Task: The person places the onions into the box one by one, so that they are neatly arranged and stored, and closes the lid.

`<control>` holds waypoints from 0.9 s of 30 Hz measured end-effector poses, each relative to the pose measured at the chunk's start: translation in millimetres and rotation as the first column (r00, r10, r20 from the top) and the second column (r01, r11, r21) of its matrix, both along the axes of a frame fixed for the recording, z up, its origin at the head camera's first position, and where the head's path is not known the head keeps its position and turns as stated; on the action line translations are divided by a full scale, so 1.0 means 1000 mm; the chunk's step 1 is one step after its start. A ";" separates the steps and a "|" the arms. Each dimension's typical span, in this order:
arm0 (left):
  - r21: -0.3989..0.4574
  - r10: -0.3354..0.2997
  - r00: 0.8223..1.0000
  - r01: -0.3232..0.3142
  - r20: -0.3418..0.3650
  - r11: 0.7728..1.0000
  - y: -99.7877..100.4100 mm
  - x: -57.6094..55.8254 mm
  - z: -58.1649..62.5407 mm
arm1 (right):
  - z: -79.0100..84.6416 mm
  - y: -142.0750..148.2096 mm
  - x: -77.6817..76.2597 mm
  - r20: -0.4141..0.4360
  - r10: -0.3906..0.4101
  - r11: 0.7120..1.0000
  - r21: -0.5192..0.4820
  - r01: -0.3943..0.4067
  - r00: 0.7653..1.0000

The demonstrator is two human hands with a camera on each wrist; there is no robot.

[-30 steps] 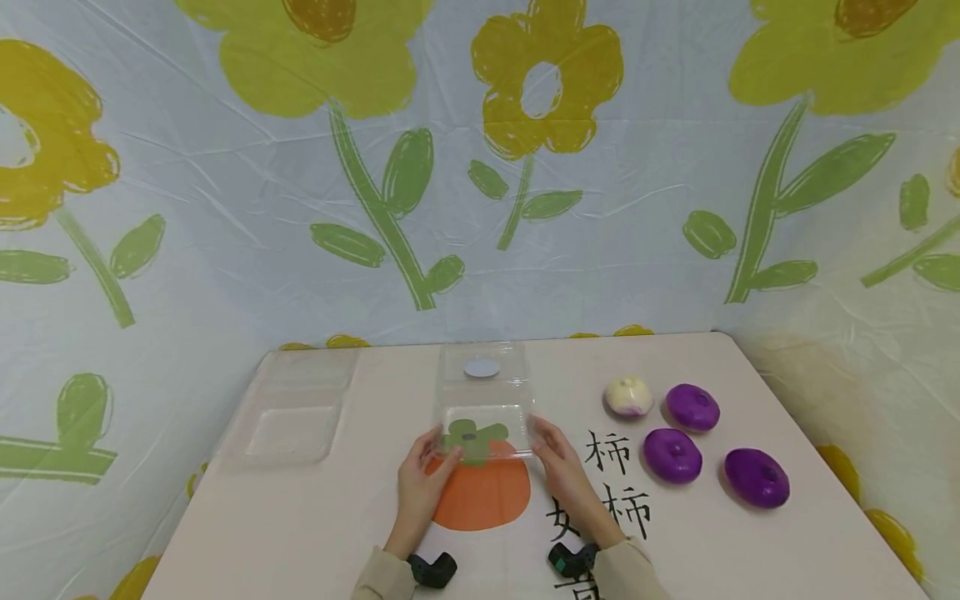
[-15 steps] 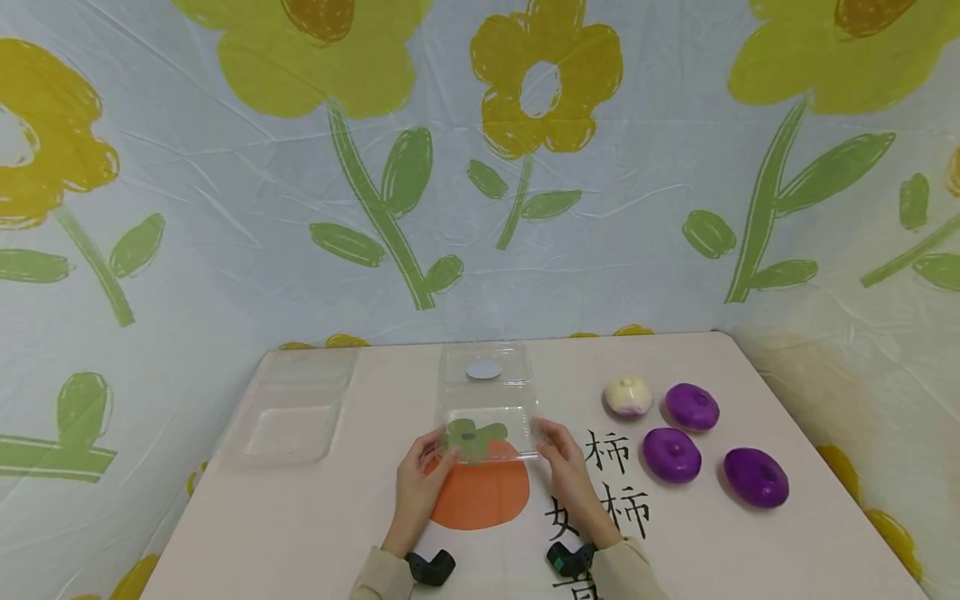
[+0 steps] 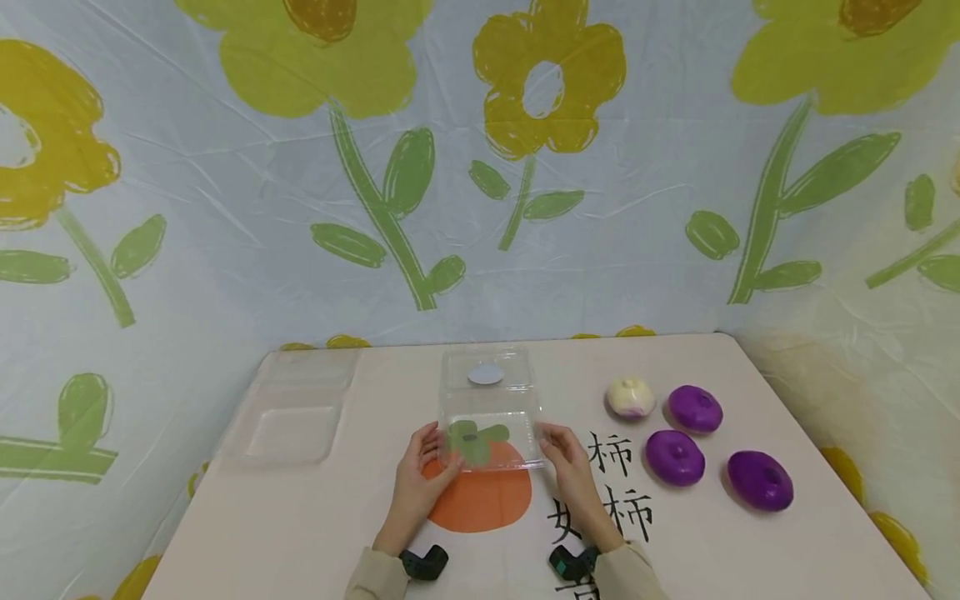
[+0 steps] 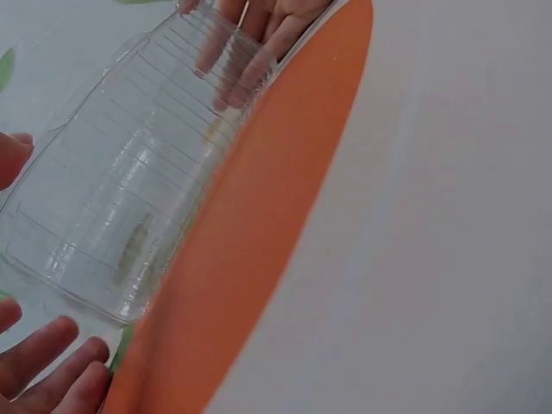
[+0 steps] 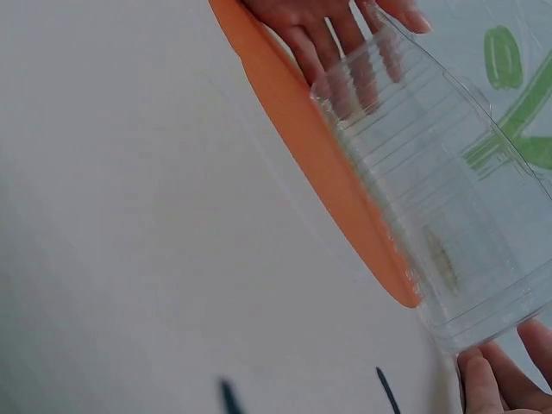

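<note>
A clear plastic clamshell box [image 3: 525, 400] stands at the middle of the table with its lid spread back. My right hand [image 3: 568, 467] pinches the right side of this box, its fingertips on the lower corner in the right wrist view. At the opposite side is my left hand [image 3: 416, 479], thumb and fingers spread around the near left corner. In the left wrist view a small gap shows between those left fingers [image 4: 60, 362] and the box wall. Through the box appears the table's printed green leaf.
A second clear clamshell box [image 3: 292, 433] lies open at the left. On the right are a cream bulb with a purplish base [image 3: 630, 398] and purple onions [image 3: 675, 457], [image 3: 694, 408], [image 3: 760, 481]. Flowered cloth [image 3: 600, 275] hangs around the back and sides of the table [image 3: 300, 533].
The box has shifted slightly toward me. My left fingers have spread and loosened from its left side, while the right hand has stayed at its right side.
</note>
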State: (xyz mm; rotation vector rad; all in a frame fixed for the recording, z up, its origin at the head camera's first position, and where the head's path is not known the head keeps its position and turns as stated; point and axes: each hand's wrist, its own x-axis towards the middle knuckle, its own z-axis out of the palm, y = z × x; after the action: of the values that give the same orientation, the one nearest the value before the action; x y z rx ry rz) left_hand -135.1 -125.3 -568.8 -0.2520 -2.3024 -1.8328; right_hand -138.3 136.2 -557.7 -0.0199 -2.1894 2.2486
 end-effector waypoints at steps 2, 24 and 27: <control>-0.048 -0.014 0.999 0.012 -0.039 0.999 -0.002 -0.001 0.000 | 0.000 0.000 0.000 -0.010 -0.006 1.000 -0.002 0.006 1.000; -0.151 -0.189 0.980 0.178 -0.060 0.972 -0.003 0.008 0.034 | 0.019 0.001 -0.006 -0.100 -0.174 0.985 -0.030 0.172 0.980; -0.144 -0.195 0.978 0.184 -0.069 0.972 -0.003 0.007 0.032 | 0.026 0.008 -0.011 -0.173 -0.246 0.969 -0.050 0.241 0.954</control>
State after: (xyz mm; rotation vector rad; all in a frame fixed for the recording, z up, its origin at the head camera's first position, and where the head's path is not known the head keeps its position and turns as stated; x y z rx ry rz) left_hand -127.9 -128.3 -537.0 -0.5765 -2.4220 -1.7102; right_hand -149.0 144.2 -532.1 -0.0814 -1.9472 2.0615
